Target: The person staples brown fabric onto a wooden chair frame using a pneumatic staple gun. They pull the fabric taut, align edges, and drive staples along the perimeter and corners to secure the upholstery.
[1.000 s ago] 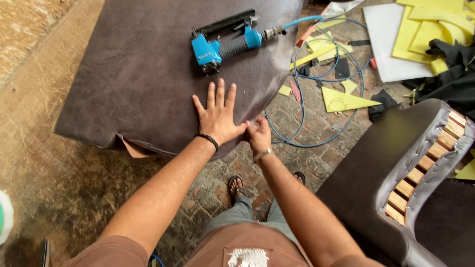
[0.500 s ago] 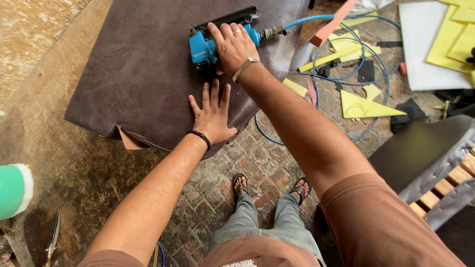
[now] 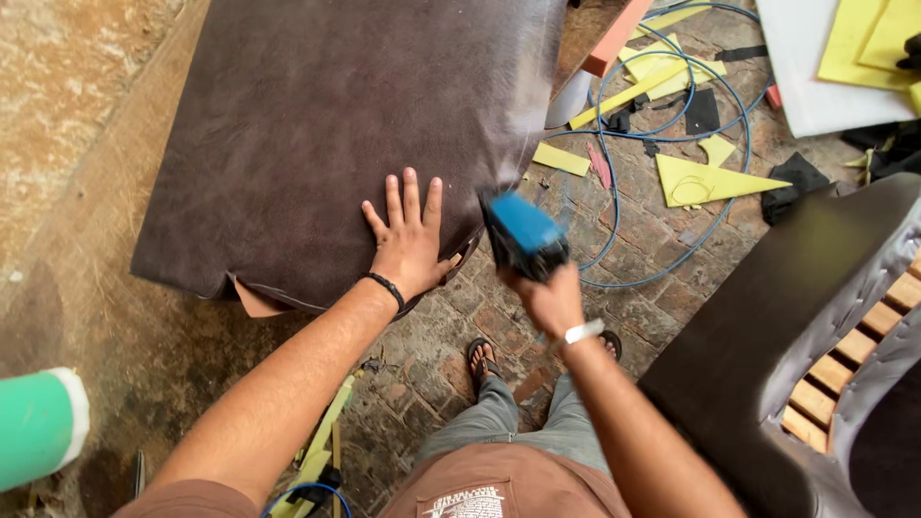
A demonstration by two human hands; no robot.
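The left hand (image 3: 411,245) lay flat with its fingers (image 3: 393,200) spread wide on the big brown leather panel (image 3: 326,125), near its edge at 5 o'clock. The right hand (image 3: 549,302) had its fingers closed around a blue staple gun (image 3: 523,232), held just beside that edge, above the brick floor (image 3: 662,288). A blue hose (image 3: 672,134) curled at 2 o'clock.

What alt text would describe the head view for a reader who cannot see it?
The left hand presses flat on a dark brown leather-covered panel, while the right hand holds a blue pneumatic staple gun beside its edge. A blue air hose and yellow foam scraps lie on the brick floor.
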